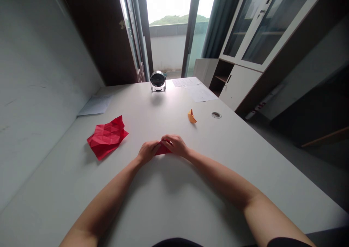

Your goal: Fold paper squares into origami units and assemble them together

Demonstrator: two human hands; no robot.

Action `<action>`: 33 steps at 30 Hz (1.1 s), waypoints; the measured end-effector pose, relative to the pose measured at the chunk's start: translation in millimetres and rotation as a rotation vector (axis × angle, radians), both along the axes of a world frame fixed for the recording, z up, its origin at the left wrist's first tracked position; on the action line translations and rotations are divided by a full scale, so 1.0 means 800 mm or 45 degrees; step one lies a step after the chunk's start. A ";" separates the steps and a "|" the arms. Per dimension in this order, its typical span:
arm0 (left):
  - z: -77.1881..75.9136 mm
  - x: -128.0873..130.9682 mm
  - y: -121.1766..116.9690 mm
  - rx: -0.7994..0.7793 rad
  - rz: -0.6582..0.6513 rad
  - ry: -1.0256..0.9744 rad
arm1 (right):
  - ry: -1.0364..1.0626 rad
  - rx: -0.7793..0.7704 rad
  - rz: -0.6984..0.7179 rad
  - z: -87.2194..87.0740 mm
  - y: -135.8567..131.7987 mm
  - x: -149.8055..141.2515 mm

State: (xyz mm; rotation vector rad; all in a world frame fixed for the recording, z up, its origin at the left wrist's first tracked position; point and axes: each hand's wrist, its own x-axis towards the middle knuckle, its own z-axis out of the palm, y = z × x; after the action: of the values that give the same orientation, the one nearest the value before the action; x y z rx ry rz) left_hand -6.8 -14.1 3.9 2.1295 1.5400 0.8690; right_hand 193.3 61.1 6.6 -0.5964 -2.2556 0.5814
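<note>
A small folded piece of red paper [163,149] lies on the white table between my hands, partly covered by them. My left hand [148,151] is closed on its left side, thumb and fingers pressed at the paper. From the right, my right hand [176,144] grips the upper right part, its fingers curled over the top edge. Further left rests a creased, unfolded sheet of red paper [107,136]. Beyond my right hand stands a small orange folded-paper figure [191,116].
A roll of tape [216,114] lies near the right edge of the white table [152,203]. At the far end stand a round black device [158,80] on a metal stand and some paper sheets [200,92]. More papers [95,105] lie by the left wall.
</note>
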 end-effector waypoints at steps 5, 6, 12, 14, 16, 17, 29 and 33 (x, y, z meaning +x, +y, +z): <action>0.001 0.000 0.000 0.009 0.007 0.038 | -0.012 0.002 0.019 0.001 0.002 0.001; 0.002 0.000 0.000 0.005 0.011 0.041 | -0.013 0.001 0.026 0.002 0.002 0.001; 0.004 0.000 -0.002 -0.039 0.031 0.052 | -0.059 -0.045 0.032 0.004 0.000 0.001; 0.003 0.001 -0.001 -0.042 0.036 0.073 | -0.055 -0.070 0.010 0.003 0.000 0.001; 0.003 0.001 0.000 -0.039 0.047 0.081 | -0.035 -0.118 -0.036 0.002 0.001 0.001; 0.003 0.001 0.000 -0.037 0.056 0.074 | -0.013 -0.149 -0.070 0.002 0.001 0.001; 0.011 -0.002 0.000 -0.128 0.170 -0.135 | 0.313 -0.345 -0.356 0.004 0.018 0.005; 0.009 -0.003 0.000 -0.117 0.217 -0.183 | 0.360 -0.374 -0.401 0.001 0.022 0.005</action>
State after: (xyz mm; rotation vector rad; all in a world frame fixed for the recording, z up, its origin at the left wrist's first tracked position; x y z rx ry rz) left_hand -8.9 -14.3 11.3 1.8507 1.6704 0.9651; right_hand 197.3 78.4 7.4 -0.9320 -1.7802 0.7871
